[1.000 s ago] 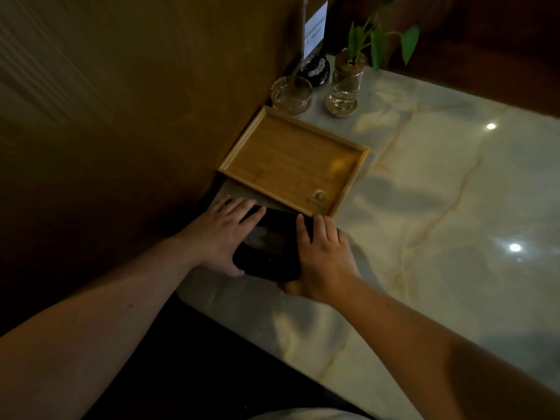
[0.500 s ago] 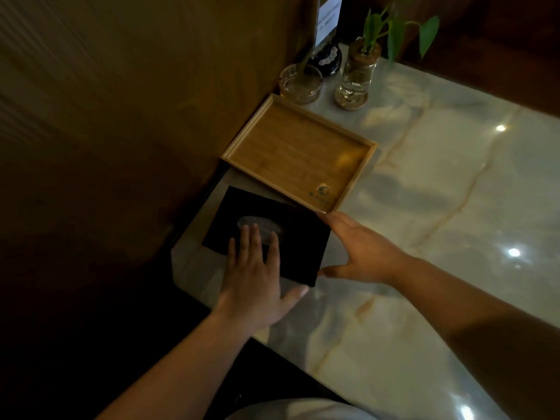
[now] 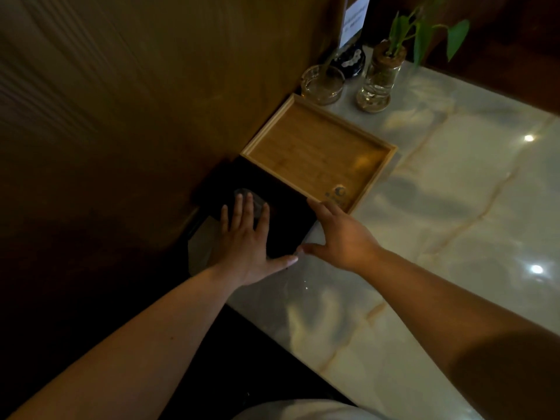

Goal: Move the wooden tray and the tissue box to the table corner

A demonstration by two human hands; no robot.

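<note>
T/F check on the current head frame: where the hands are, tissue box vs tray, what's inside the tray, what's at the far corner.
1. The left hand lies flat on top of the black tissue box. True.
2. The right hand is lifting the rectangular wooden tray. False: it rests open against the box's right edge, and the tray sits on the pale marble table.
3. The tray holds a glass. False: it is empty, with only a printed logo inside.
4. The box lies against the tray's near side, by the brown wall. True.
5. A round clear glass ashtray and a glass bottle with a green plant stand beyond the tray. True.
</note>
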